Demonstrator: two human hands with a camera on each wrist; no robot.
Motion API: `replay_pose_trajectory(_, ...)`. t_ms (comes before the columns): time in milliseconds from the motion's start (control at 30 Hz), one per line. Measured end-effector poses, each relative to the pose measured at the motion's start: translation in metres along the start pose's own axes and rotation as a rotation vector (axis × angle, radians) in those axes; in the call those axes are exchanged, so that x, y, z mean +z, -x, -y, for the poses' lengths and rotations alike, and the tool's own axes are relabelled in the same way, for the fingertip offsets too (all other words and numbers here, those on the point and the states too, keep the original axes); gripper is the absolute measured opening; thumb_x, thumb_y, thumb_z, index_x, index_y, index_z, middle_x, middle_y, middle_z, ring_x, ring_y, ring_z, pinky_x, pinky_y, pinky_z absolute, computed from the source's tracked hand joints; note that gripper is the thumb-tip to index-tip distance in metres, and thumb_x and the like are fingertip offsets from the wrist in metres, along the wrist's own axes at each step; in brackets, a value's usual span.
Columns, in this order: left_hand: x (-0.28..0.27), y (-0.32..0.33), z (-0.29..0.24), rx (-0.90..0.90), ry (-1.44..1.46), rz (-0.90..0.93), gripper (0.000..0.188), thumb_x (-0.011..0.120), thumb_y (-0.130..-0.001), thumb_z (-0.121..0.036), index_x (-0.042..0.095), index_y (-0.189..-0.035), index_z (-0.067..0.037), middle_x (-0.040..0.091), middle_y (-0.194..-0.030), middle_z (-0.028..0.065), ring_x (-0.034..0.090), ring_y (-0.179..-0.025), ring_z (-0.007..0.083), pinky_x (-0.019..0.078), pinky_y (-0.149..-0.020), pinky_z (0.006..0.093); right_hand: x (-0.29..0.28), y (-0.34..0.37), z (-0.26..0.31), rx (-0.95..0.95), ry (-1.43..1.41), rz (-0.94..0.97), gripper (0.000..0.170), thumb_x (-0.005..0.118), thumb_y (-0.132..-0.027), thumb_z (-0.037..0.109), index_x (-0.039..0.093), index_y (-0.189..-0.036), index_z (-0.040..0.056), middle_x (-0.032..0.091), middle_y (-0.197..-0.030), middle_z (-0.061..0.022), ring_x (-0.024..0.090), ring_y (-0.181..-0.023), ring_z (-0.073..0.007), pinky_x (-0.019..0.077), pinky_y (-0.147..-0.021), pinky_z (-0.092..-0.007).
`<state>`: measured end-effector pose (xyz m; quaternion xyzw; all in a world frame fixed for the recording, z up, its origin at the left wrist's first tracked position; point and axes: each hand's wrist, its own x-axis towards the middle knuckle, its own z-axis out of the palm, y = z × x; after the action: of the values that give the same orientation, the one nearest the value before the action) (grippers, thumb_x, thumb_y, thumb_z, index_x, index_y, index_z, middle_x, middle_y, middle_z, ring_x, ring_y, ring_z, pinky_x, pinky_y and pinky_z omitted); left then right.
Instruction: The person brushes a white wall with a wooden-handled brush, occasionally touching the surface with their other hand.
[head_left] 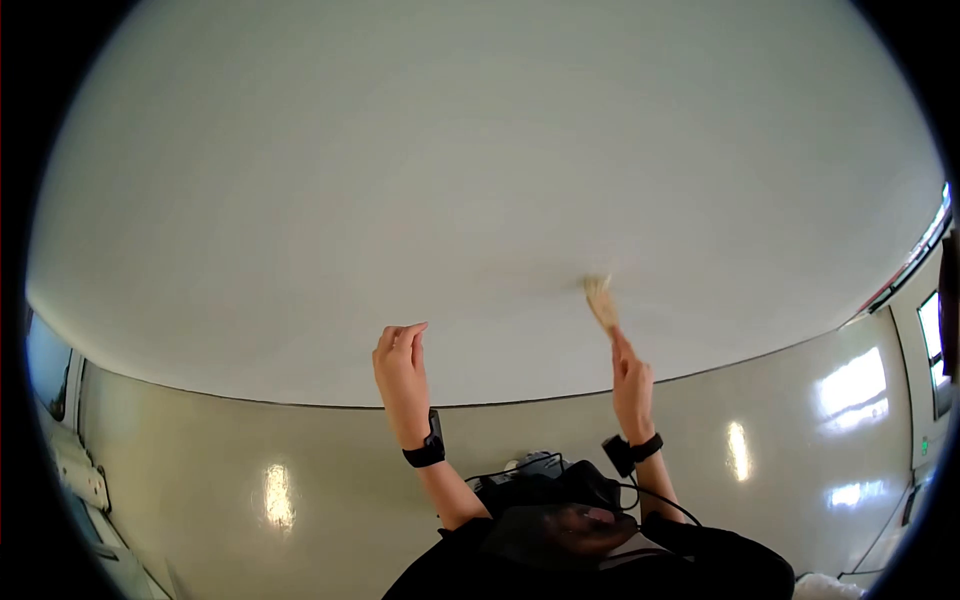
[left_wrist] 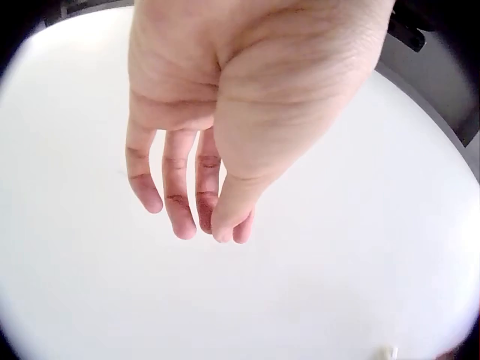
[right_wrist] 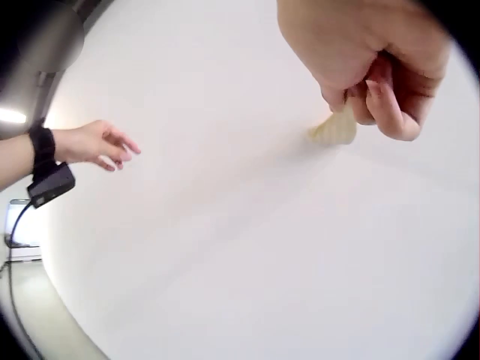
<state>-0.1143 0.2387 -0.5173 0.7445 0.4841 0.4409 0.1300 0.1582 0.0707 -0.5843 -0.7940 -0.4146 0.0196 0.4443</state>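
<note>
A pale brush, cream to straw-yellow with a head that flares into a broad, slightly ragged end, is held against the backdrop of a large white surface, right of centre in the head view. The right hand grips it, finger and thumb pinched at its narrow end. The brush's long axis runs steeply, its flared end pointing away from the person and slightly to the left; whether the tip touches the surface cannot be told. The left hand is raised well apart from the brush, fingers loosely bent and holding nothing. Soft grey shadows fall on the smooth white surface, whose near edge is a thin, dark curved line. Beyond that edge, a glossy beige floor mirrors bright light, with a window at far right.
</note>
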Motion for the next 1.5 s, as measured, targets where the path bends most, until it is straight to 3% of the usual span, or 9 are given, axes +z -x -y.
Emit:
replay_pose_trajectory(167, 0.002, 0.0, 0.005, -0.007, -0.111, -0.007, 0.015, 0.067, -0.095, -0.002, 0.073, -0.106, -0.01, 0.065, -0.095, 0.005, 0.062, -0.087, 0.0247, 0.0485, -0.084, 0.0386, 0.042, 0.036, -0.055, -0.033, -0.038, 0.205, 0.029, 0.059, -0.104, 0.011, 0.066, -0.13, 0.0024, 0.05, -0.064, -0.0184, 0.04, -0.052, -0.0259, 0.0394, -0.053, -0.0378)
replay_pose_trajectory(267, 0.002, 0.001, 0.006, 0.047, -0.196, -0.043, 0.015, 0.067, -0.095, -0.003, 0.074, -0.106, -0.012, 0.065, -0.096, 0.0034, 0.062, -0.088, 0.0228, 0.048, -0.085, 0.0382, 0.006, 0.022, 0.026, 0.086, -0.221, 0.238, 0.027, 0.058, -0.105, 0.013, 0.069, -0.127, 0.0014, 0.042, -0.062, -0.019, 0.033, -0.053, -0.0196, 0.0328, -0.051, -0.0376)
replay_pose_trajectory(400, 0.002, 0.002, 0.002, 0.084, -0.25, -0.133, 0.016, 0.068, -0.095, -0.004, 0.075, -0.105, -0.014, 0.065, -0.097, 0.0012, 0.062, -0.088, 0.0209, 0.047, -0.087, 0.0366, -0.011, 0.014, 0.109, -0.138, -0.41, 0.004, 0.033, 0.058, -0.103, 0.001, 0.065, -0.134, 0.0023, 0.068, -0.089, -0.02, 0.046, -0.059, -0.0141, 0.0407, -0.056, -0.0304)
replay_pose_trajectory(433, 0.002, 0.001, 0.001, 0.081, -0.251, -0.134, 0.017, 0.068, -0.095, -0.004, 0.075, -0.106, -0.015, 0.064, -0.097, 0.0006, 0.062, -0.089, 0.0204, 0.0466, -0.088, 0.0363, -0.004, 0.012, 0.114, -0.278, -0.416, -0.076, 0.048, 0.059, -0.102, -0.001, 0.058, -0.147, 0.0125, 0.059, -0.081, -0.0139, 0.045, -0.061, -0.0241, 0.0463, -0.06, -0.0312)
replay_pose_trajectory(567, 0.008, 0.006, 0.012, 0.074, -0.263, -0.132, 0.021, 0.069, -0.092, -0.002, 0.075, -0.107, -0.016, 0.064, -0.098, 0.0009, 0.062, -0.091, 0.0207, 0.0474, -0.089, 0.0392, 0.038, 0.011, 0.107, -0.141, -0.386, 0.144, 0.051, 0.052, -0.105, -0.001, 0.048, -0.154, 0.0102, 0.067, -0.094, -0.0222, 0.056, -0.065, -0.024, 0.0481, -0.065, -0.0307)
replay_pose_trajectory(933, 0.011, 0.009, 0.018, 0.092, -0.305, -0.092, 0.022, 0.069, -0.092, -0.002, 0.075, -0.107, -0.017, 0.064, -0.099, 0.0009, 0.062, -0.094, 0.0208, 0.047, -0.088, 0.0378, 0.102, 0.071, 0.032, 0.178, -0.392, 0.506, 0.042, 0.05, -0.107, 0.007, 0.054, -0.148, 0.0076, 0.053, -0.064, -0.0158, 0.047, -0.053, -0.0222, 0.0434, -0.056, -0.0345)
replay_pose_trajectory(1033, 0.009, 0.006, 0.011, 0.083, -0.299, -0.106, 0.021, 0.069, -0.092, -0.003, 0.075, -0.107, -0.015, 0.064, -0.1, 0.0015, 0.062, -0.093, 0.0209, 0.0467, -0.087, 0.0376, 0.049, 0.048, 0.084, -0.008, -0.581, 0.5, 0.043, 0.051, -0.108, 0.01, 0.048, -0.15, 0.0056, 0.056, -0.07, -0.0212, 0.059, -0.058, -0.0339, 0.0472, -0.058, -0.0402)
replay_pose_trajectory(1233, 0.007, 0.005, 0.008, 0.11, -0.225, -0.087, 0.021, 0.068, -0.093, -0.003, 0.075, -0.107, -0.016, 0.064, -0.097, 0.0011, 0.062, -0.088, 0.0206, 0.0464, -0.086, 0.0377, 0.032, 0.015, 0.126, -0.125, -0.651, 0.285, 0.023, 0.051, -0.109, 0.015, 0.055, -0.127, 0.0016, 0.052, -0.065, -0.0133, 0.055, -0.056, -0.0262, 0.0445, -0.055, -0.0348)
replay_pose_trajectory(1500, 0.011, 0.004, 0.013, 0.126, -0.193, -0.075, 0.016, 0.069, -0.095, -0.005, 0.076, -0.104, -0.016, 0.066, -0.093, -0.0006, 0.064, -0.083, 0.0169, 0.0448, -0.085, 0.0351, 0.121, 0.046, 0.033, 0.156, -0.644, 0.405, 0.023, 0.044, -0.112, 0.023, 0.046, -0.1, 0.0035, 0.048, -0.063, -0.0039, 0.043, -0.046, -0.0141, 0.0375, -0.045, -0.0327)
